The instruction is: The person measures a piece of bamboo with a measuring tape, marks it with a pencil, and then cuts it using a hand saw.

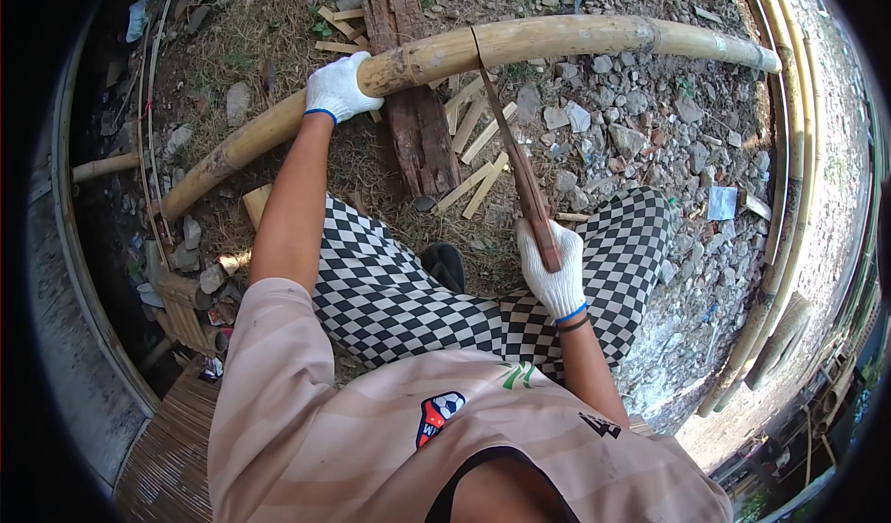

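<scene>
A thick yellow bamboo pole (575, 38) lies crosswise in front of me, resting on a dark, weathered wood block (422, 138). My left hand (340, 89), in a white knitted glove with a blue cuff, is closed over the pole just left of the block. My right hand (554, 271), gloved the same way, is wrapped round the wooden handle of a saw (529, 184). The saw's narrow blade runs up to the pole right of the block, where a thin dark line crosses the bamboo. How deep the blade sits cannot be seen.
Several split bamboo pieces (484, 185) lie around the block. Stones and rubble (626, 140) cover the ground to the right, beside long bamboo poles (789, 207). My checkered trouser legs (408, 286) are close below the work. A woven bamboo mat (172, 444) lies at lower left.
</scene>
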The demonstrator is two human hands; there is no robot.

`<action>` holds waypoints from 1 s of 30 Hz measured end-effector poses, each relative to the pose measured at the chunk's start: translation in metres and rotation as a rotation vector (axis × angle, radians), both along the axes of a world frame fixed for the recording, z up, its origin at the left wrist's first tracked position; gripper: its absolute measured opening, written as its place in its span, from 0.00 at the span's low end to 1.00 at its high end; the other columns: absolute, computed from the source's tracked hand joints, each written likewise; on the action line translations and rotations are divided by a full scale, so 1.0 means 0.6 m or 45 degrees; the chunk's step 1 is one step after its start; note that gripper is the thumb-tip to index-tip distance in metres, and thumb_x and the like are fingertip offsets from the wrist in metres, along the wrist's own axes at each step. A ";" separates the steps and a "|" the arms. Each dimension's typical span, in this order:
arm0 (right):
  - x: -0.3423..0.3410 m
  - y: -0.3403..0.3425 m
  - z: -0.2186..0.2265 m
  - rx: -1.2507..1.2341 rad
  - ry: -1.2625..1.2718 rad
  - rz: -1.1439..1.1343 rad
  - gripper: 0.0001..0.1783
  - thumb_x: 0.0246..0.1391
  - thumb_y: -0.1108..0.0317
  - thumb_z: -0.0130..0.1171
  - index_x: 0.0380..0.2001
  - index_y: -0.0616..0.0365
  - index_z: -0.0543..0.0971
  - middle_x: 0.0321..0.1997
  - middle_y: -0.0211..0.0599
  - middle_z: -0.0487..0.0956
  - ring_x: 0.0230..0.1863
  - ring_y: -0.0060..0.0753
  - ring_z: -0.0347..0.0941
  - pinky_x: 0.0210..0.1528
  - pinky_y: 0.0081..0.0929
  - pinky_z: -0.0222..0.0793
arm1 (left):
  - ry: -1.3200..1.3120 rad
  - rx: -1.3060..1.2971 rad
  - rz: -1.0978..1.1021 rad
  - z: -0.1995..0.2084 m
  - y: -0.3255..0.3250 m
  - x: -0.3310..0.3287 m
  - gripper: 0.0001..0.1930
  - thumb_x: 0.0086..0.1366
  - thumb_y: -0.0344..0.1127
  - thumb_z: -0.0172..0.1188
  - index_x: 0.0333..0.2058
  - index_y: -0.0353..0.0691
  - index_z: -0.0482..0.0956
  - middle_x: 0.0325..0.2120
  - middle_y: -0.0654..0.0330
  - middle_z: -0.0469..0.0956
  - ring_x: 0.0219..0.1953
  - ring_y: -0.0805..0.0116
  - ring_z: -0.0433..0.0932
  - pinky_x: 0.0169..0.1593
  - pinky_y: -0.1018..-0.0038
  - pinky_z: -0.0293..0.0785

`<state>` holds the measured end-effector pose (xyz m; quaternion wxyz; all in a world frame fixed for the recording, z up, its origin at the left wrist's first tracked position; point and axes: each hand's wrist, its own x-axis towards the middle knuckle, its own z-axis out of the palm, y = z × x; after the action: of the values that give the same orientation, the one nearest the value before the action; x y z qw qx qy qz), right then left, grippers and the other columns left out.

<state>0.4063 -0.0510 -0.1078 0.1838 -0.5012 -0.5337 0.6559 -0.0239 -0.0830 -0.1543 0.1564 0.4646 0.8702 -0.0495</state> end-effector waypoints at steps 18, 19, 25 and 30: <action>-0.082 0.058 -0.012 0.495 -0.173 0.375 0.14 0.65 0.62 0.63 0.33 0.64 0.84 0.22 0.52 0.79 0.25 0.49 0.82 0.31 0.36 0.73 | 0.028 0.015 -0.034 0.001 -0.003 -0.008 0.33 0.45 0.60 0.73 0.50 0.57 0.79 0.47 0.54 0.86 0.50 0.48 0.85 0.53 0.51 0.81; -0.130 0.101 -0.047 0.457 -0.168 0.317 0.15 0.64 0.61 0.63 0.32 0.65 0.83 0.22 0.53 0.79 0.26 0.52 0.82 0.31 0.37 0.73 | 0.021 0.033 -0.050 -0.005 0.014 0.004 0.33 0.45 0.60 0.73 0.50 0.57 0.79 0.47 0.54 0.86 0.50 0.48 0.85 0.53 0.51 0.81; -0.152 0.098 -0.048 0.414 -0.260 0.355 0.17 0.64 0.57 0.64 0.33 0.64 0.84 0.21 0.52 0.79 0.25 0.51 0.81 0.31 0.37 0.73 | 0.003 0.019 -0.005 -0.020 -0.001 -0.004 0.35 0.44 0.61 0.74 0.52 0.57 0.79 0.48 0.54 0.86 0.51 0.48 0.85 0.55 0.52 0.81; -0.024 0.018 0.011 0.234 -0.076 0.264 0.13 0.66 0.66 0.65 0.46 0.65 0.85 0.29 0.43 0.86 0.32 0.29 0.84 0.35 0.31 0.76 | -0.065 -0.038 0.008 0.005 -0.005 -0.010 0.36 0.43 0.60 0.74 0.52 0.57 0.79 0.48 0.54 0.85 0.50 0.48 0.85 0.55 0.52 0.81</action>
<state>0.3922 -0.0401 -0.1010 0.1445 -0.4436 -0.6456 0.6046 -0.0296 -0.0862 -0.1515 0.1856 0.4607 0.8665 -0.0503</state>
